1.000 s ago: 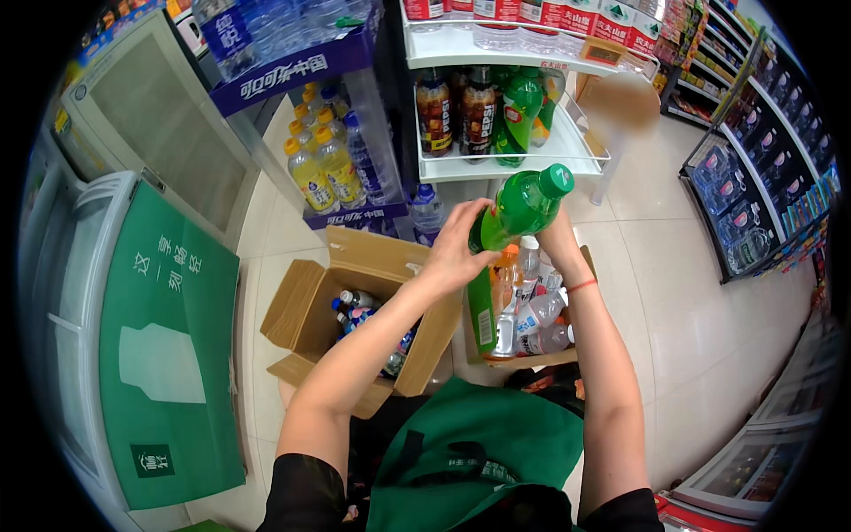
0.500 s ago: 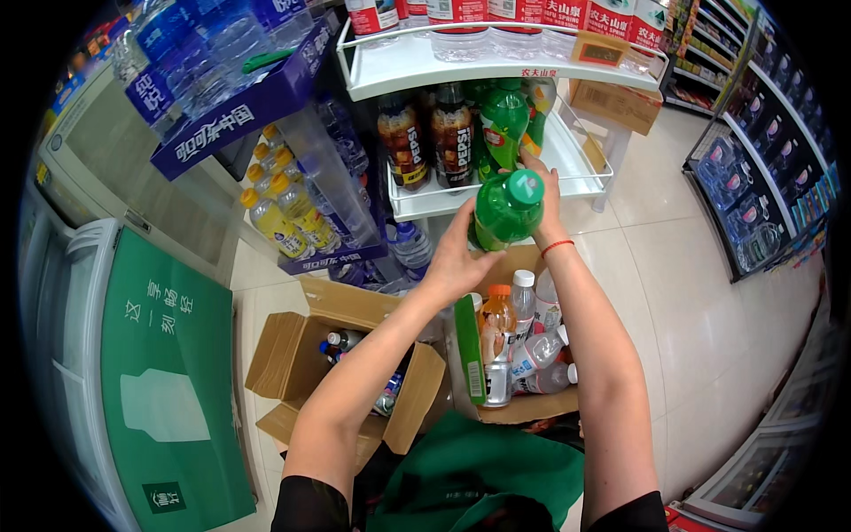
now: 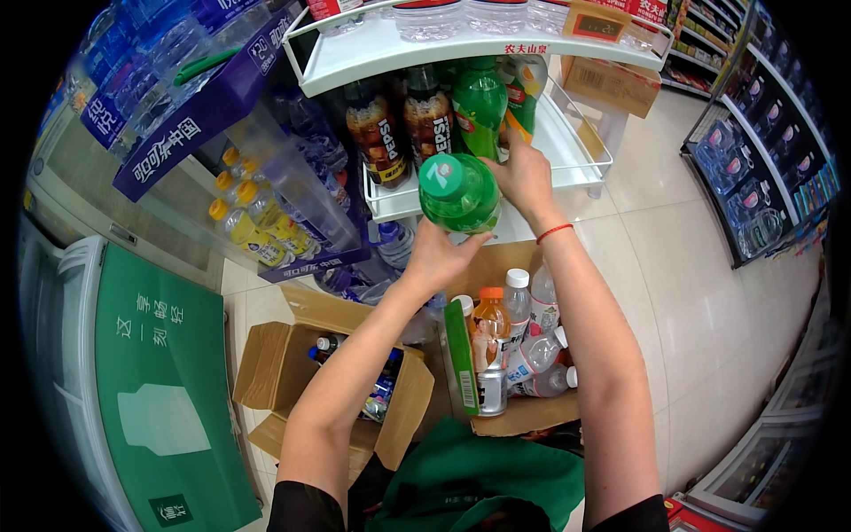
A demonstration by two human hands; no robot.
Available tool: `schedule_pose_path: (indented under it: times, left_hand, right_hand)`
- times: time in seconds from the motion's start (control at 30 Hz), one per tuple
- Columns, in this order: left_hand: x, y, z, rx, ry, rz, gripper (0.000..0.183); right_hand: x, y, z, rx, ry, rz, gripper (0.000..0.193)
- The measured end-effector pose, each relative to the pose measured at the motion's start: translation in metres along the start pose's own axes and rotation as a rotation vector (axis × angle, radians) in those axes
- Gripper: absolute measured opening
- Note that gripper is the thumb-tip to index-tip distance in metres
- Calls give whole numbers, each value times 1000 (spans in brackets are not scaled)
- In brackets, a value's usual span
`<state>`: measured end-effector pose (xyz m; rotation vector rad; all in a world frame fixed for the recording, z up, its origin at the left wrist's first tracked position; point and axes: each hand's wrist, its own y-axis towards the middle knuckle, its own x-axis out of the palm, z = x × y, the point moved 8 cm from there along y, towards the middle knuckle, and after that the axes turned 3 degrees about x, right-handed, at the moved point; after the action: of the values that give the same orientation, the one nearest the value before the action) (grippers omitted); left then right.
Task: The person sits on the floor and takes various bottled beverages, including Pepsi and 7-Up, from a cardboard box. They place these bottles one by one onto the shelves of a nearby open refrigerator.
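Note:
A green soda bottle (image 3: pixel 458 191) with a green cap points toward me, held in front of the white wire shelf (image 3: pixel 567 133). My left hand (image 3: pixel 439 257) cups its underside. My right hand (image 3: pixel 525 177) grips its far side, a red string on the wrist. On the shelf behind stand two dark cola bottles (image 3: pixel 399 124) and another green bottle (image 3: pixel 480 105). Below my arms, a cardboard box (image 3: pixel 523 412) holds several mixed drink bottles.
A second open cardboard box (image 3: pixel 284 372) with bottles sits on the floor at left, next to a green chest freezer lid (image 3: pixel 160 381). A blue rack (image 3: pixel 213 97) of yellow-capped and water bottles stands upper left. Drink shelves (image 3: pixel 771 142) line the aisle at right.
Both hands have lifted the green bottle from above the box up to the shelf's lower tier, and my view has tilted up toward the shelf.

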<state>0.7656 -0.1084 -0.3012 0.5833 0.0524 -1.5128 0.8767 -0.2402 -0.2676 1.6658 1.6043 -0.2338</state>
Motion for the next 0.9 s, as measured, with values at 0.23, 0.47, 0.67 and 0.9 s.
schedule_pose_path:
  times: [0.23, 0.47, 0.67, 0.9]
  left_hand:
    - [-10, -2, 11, 49, 115, -15, 47]
    - [-7, 9, 3, -3, 76, -42, 60]
    - [14, -5, -10, 0, -35, -93, 49]
    - [34, -43, -23, -61, -60, -111, 54]
  right_hand:
    - [6, 13, 19, 110, 417, -146, 80]
    - [1, 8, -19, -25, 555, -118, 77]
    - [-12, -18, -11, 83, 712, 73, 62]
    - [-13, -115, -21, 323, 995, -256, 41]
